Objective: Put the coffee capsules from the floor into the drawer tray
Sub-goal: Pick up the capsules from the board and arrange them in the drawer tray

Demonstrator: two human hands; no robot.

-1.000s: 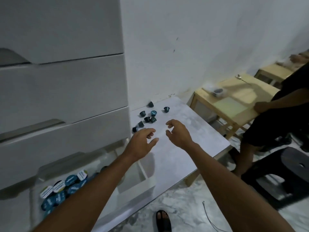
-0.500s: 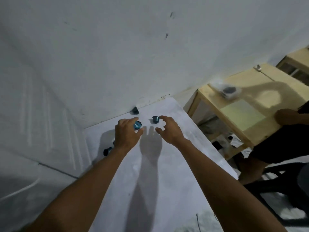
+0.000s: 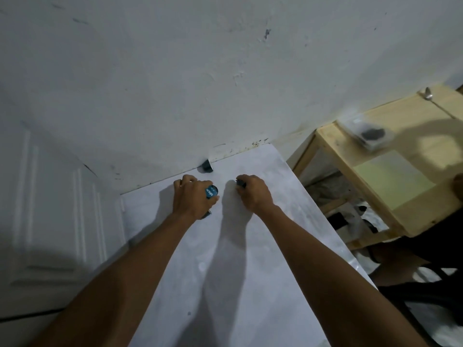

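Capsules on the pale floor: my left hand (image 3: 194,200) closes around a blue-lidded capsule (image 3: 211,192), my right hand (image 3: 253,194) pinches a dark one (image 3: 240,183). Another (image 3: 206,166) waits by the wall. Drawer tray unseen; nothing delivered yet.

The capsule (image 3: 211,192) at the left hand (image 3: 194,197) shows a teal-blue foil lid with white lettering. The far capsule (image 3: 206,166) by the white wall (image 3: 175,83) is dark teal. The board (image 3: 250,246) is pale grey marbled; the right-side table (image 3: 390,171) is light yellow wood.
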